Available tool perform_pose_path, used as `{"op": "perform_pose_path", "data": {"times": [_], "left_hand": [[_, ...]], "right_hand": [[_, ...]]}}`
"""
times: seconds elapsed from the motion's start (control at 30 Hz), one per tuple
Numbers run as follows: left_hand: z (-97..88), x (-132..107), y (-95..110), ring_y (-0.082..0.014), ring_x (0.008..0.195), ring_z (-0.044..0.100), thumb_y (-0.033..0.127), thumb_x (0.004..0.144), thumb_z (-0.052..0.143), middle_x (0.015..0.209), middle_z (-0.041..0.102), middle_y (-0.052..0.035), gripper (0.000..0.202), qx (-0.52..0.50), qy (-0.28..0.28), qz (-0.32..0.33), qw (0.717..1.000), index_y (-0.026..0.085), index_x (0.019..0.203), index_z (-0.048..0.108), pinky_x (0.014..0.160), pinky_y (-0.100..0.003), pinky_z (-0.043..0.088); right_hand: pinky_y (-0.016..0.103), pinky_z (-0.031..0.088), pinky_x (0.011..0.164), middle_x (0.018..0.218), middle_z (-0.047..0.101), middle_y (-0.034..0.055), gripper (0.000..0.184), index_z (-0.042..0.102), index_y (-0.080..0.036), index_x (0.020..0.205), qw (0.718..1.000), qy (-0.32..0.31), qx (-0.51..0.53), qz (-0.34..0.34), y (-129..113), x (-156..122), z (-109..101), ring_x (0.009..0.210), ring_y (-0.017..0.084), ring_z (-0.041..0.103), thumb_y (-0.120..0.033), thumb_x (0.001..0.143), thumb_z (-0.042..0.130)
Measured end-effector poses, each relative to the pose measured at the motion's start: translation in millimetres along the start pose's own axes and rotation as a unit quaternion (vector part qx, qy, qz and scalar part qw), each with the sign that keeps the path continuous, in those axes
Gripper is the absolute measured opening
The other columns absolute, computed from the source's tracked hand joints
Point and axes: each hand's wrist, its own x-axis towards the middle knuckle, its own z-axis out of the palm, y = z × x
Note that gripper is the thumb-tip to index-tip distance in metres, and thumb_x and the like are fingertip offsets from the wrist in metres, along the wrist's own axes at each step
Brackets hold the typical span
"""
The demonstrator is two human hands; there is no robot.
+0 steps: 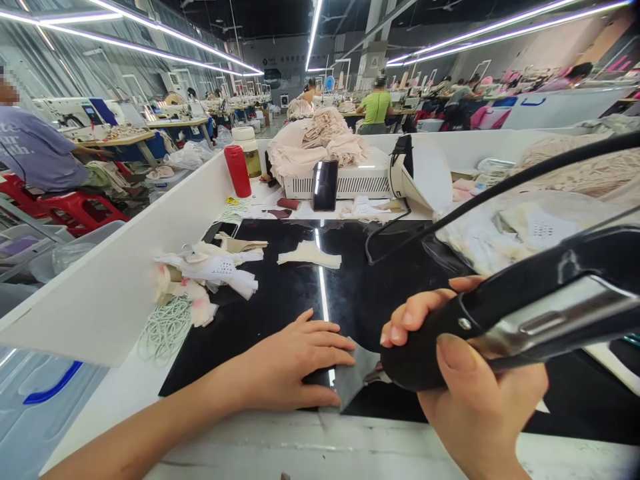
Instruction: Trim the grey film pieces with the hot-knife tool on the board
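Observation:
My left hand (295, 360) lies flat with fingers spread on the black mat (240, 333), its fingertips at the edge of a small grey, thin sheet (353, 373). My right hand (475, 380) is wrapped round a thick black corded hand tool (500, 313) with a silver lever along its side. The tool's metal tip (376, 375) points left and meets the right edge of the grey sheet. Farther up the mat lies a cream fabric piece (310, 255). Whether the tip touches or only overlaps the sheet, I cannot tell.
White and beige fabric pieces (215, 267) and pale green cord (167, 330) lie left. At the back stand a phone (325, 187), a red bottle (237, 172) and a white vented box (360, 183) under beige fabric. Plastic-wrapped pieces (525, 227) lie right. A person (40, 147) sits left.

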Motion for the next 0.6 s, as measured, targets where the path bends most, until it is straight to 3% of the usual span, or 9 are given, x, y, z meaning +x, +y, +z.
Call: {"op": "perform_pose_path", "data": {"times": [0.17, 0.3, 0.43, 0.6], "left_hand": [[-0.5, -1.2, -3.3, -0.0277, 0.154, 0.040, 0.043, 0.096, 0.076, 0.157, 0.055, -0.0015, 0.054, 0.013, -0.005, -0.009, 1.000, 0.024, 0.145, 0.062, 0.131, -0.064, 0.010], [1.0, -1.1, -5.6, -0.0295, 0.154, 0.039, 0.043, 0.096, 0.076, 0.157, 0.055, -0.0041, 0.055, 0.021, -0.001, -0.009, 1.000, 0.023, 0.145, 0.062, 0.130, -0.065, 0.011], [3.0, -2.7, -7.6, -0.0307, 0.155, 0.038, 0.039, 0.098, 0.074, 0.157, 0.054, -0.0090, 0.053, 0.041, 0.040, 0.004, 0.998, 0.020, 0.145, 0.062, 0.130, -0.064, 0.014], [2.5, -6.2, -3.4, -0.0282, 0.153, 0.043, 0.035, 0.100, 0.071, 0.154, 0.057, -0.0076, 0.044, 0.024, 0.044, 0.015, 0.999, 0.020, 0.140, 0.064, 0.131, -0.061, 0.014]], "right_hand": [[0.038, 0.055, 0.061, 0.083, 0.061, 0.0017, 0.037, 0.053, -0.023, 0.123, 1.000, 0.006, -0.008, 0.002, 0.6, -0.5, -1.9, 0.066, 0.019, 0.061, -0.035, 0.096, 0.075], [0.039, 0.054, 0.059, 0.083, 0.061, 0.0017, 0.039, 0.053, -0.023, 0.124, 1.000, 0.009, -0.014, -0.005, 1.4, 0.4, -0.1, 0.066, 0.020, 0.060, -0.037, 0.095, 0.076], [0.038, 0.054, 0.058, 0.081, 0.062, 0.0014, 0.036, 0.054, -0.023, 0.122, 1.000, 0.022, -0.016, -0.003, 1.4, 0.7, 2.9, 0.065, 0.020, 0.060, -0.035, 0.095, 0.075], [0.039, 0.054, 0.058, 0.083, 0.063, 0.0021, 0.041, 0.053, -0.023, 0.125, 0.999, 0.041, -0.016, 0.005, 4.3, -0.1, 4.2, 0.067, 0.021, 0.062, -0.034, 0.093, 0.077]]}}
